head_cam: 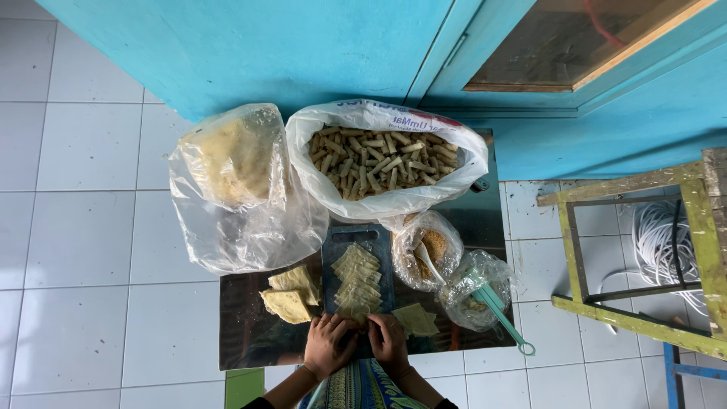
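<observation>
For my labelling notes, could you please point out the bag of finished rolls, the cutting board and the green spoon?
bag of finished rolls (pixel 382 159): head view, on the rolls.
cutting board (pixel 333 246): head view, bare left edge.
green spoon (pixel 506 322): head view, handle.

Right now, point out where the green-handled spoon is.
In the head view, the green-handled spoon sits right of the cutting board, its bowl inside a small clear bag, handle slanting toward the tray's near right corner.

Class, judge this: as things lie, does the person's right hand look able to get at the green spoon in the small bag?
Probably yes. The right hand lies near the green spoon, whose handle juts from the small bag with nothing between.
</observation>
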Motion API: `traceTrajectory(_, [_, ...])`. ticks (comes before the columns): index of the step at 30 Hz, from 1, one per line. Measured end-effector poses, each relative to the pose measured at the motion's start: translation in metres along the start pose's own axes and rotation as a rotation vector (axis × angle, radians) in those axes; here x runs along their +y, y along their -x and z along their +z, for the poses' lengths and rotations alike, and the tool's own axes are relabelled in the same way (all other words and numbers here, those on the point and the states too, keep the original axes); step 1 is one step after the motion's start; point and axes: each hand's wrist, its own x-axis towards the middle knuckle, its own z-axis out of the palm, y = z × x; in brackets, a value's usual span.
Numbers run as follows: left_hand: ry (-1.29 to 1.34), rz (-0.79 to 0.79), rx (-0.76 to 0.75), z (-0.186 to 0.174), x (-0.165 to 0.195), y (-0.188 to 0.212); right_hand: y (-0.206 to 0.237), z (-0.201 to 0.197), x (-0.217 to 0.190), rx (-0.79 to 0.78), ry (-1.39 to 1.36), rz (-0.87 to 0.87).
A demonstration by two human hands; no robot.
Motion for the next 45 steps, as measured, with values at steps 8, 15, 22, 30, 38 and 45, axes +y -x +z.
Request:
traceTrajectory(8, [-0.022, 0.043, 0.056, -0.001, 0.005, 0.000, -0.008, -0.004, -0.006, 0.036, 0.019, -0.071])
traceTrajectory(15, [-0.025, 0.041, 0.070, 0.001, 0.005, 0.003, -0.010, -0.006, -0.012, 0.040, 0.004, -0.044])
traceTrajectory(22, [-0.045, 0.044, 0.060, 0.005, 0.001, 0.007, -0.011, -0.006, -0.013, 0.023, -0.019, -0.047])
traceTrajectory(30, [-0.103, 0.073, 0.028, 0.012, -0.005, 0.008, -0.013, -0.005, -0.012, -0.043, 0.095, -0.061])
traceTrajectory(38, [-0.086, 0.066, -0.001, 0.022, -0.014, 0.014, -0.012, -0.003, -0.018, -0.016, 0.159, -0.048])
traceTrajectory(45, [-0.082, 0.054, -0.014, 0.021, -0.014, 0.011, -0.012, -0.004, -0.022, 0.006, 0.181, -0.081])
